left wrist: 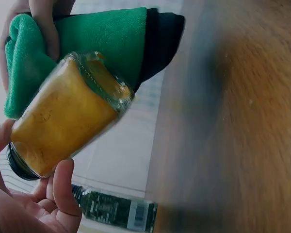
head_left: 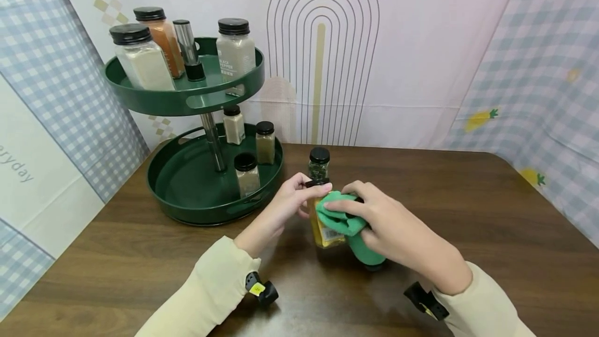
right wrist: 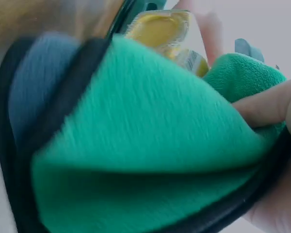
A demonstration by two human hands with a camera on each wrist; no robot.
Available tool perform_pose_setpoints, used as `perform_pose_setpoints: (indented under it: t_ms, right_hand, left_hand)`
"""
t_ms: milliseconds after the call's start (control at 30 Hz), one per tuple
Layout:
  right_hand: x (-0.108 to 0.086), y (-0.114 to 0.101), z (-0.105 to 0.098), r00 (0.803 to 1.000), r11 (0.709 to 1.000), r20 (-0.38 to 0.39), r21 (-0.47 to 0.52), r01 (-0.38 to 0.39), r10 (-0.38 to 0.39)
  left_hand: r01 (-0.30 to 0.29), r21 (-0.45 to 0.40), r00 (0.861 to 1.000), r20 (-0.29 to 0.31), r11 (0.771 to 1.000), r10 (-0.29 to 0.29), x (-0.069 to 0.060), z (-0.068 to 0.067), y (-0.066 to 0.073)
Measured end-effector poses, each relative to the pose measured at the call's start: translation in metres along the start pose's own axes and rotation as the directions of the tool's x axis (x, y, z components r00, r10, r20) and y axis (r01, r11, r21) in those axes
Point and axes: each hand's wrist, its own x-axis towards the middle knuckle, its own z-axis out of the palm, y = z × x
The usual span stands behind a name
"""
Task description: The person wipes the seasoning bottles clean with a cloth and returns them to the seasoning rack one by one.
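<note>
We see L hand (head_left: pixel 298 195) stretched fwd, thumb & fingers clamped on yellow jar (left wrist: pixel 63 119) near its black lid (left wrist: pixel 20 165), jar tilted btwn both hands, R hand (head_left: pixel 383 220) bent over green cloth (head_left: pixel 345 224), fingers curled round it, jar base seemingly off table (head_left: pixel 468 196).

Your left hand (head_left: pixel 296 194) holds a jar of yellow contents (head_left: pixel 316 222) near its black lid, the jar tilted above the bench (head_left: pixel 468 196), while your right hand (head_left: pixel 386 220) grips a green cloth (head_left: pixel 343 215) against its side. Just behind them a small black-lidded jar (head_left: pixel 318 170) stands upright. To your left sits a dark green two-tier stand (head_left: pixel 161 104): its lower tray (head_left: pixel 187 183) bears three small jars (head_left: pixel 248 181), its upper tray three larger jars (head_left: pixel 145 66) and a silver-and-black cylinder (head_left: pixel 187 46).
</note>
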Motion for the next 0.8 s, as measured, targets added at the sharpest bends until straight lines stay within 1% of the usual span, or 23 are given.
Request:
perform_pose_setpoints:
  t_ms: [100,167,233,300,333,367,400,433,500,567,600,633,667,700,733,767,800]
  right_hand:
    - [-0.001,0.000,0.002,0.999,1.000,0.030,-0.001,0.014,-0.014]
    - [-0.002,0.000,0.001,0.999,1.000,0.050,-0.006,0.009,-0.009]
    - [-0.002,0.001,-0.002,0.998,1.000,0.062,-0.012,-0.007,0.007]
    - [-0.002,0.001,-0.005,0.997,0.999,0.060,-0.015,-0.047,0.048]
    - [-0.002,0.002,-0.007,0.997,0.998,0.047,-0.013,-0.066,0.066]
    - [-0.002,0.003,-0.009,0.996,0.996,0.028,-0.009,-0.085,0.085]
    - [-0.002,0.003,-0.011,0.994,0.994,0.006,-0.003,-0.106,0.106]
    - [-0.002,0.004,-0.011,0.992,0.992,-0.019,0.002,-0.123,0.123]
    - [-0.001,0.004,-0.012,0.987,0.990,-0.085,0.017,-0.139,0.140]
    - [-0.001,0.003,-0.010,0.977,0.989,-0.154,0.034,-0.143,0.146]
    - [0.000,0.003,-0.009,0.971,0.988,-0.187,0.041,-0.146,0.151]
    - [0.000,0.003,-0.008,0.963,0.988,-0.219,0.047,-0.150,0.156]
    - [0.001,0.002,-0.008,0.955,0.986,-0.246,0.054,-0.156,0.165]
    - [0.001,0.002,-0.008,0.947,0.985,-0.269,0.060,-0.163,0.173]
    - [0.001,0.002,-0.009,0.940,0.983,-0.289,0.064,-0.171,0.182]
    - [0.001,0.003,-0.010,0.934,0.982,-0.305,0.064,-0.178,0.189]
    - [0.001,0.003,-0.011,0.928,0.981,-0.318,0.062,-0.185,0.195]
  left_hand:
    - [0.021,-0.003,1.000,-0.016,1.000,-0.021,0.001,-0.001,-0.001]
    - [0.035,-0.032,0.999,-0.029,0.999,-0.036,0.003,-0.003,-0.003]
    - [0.050,-0.097,0.998,-0.037,0.994,-0.054,0.006,-0.006,-0.004]
    - [0.064,-0.194,0.997,-0.028,0.979,-0.071,0.008,-0.010,-0.005]
    - [0.077,-0.259,0.996,-0.018,0.963,-0.084,0.009,-0.011,-0.005]
    - [0.092,-0.329,0.995,-0.004,0.940,-0.099,0.009,-0.013,-0.005]
    - [0.109,-0.403,0.994,0.014,0.909,-0.112,0.010,-0.015,-0.004]
    - [0.131,-0.475,0.991,0.037,0.870,-0.129,0.010,-0.016,-0.004]
    - [0.180,-0.599,0.983,0.093,0.780,-0.156,0.009,-0.019,-0.002]
    - [0.229,-0.683,0.973,0.161,0.694,-0.164,0.008,-0.021,-0.001]
    - [0.255,-0.708,0.967,0.198,0.659,-0.162,0.008,-0.021,0.000]
    - [0.281,-0.721,0.959,0.236,0.633,-0.156,0.007,-0.022,0.001]
    - [0.305,-0.726,0.950,0.276,0.616,-0.145,0.007,-0.022,0.001]
    - [0.328,-0.722,0.940,0.312,0.609,-0.136,0.007,-0.023,0.002]
    - [0.345,-0.709,0.931,0.342,0.615,-0.127,0.007,-0.024,0.002]
    - [0.356,-0.689,0.922,0.367,0.631,-0.119,0.007,-0.025,0.002]
    - [0.358,-0.663,0.916,0.387,0.658,-0.108,0.006,-0.025,0.003]
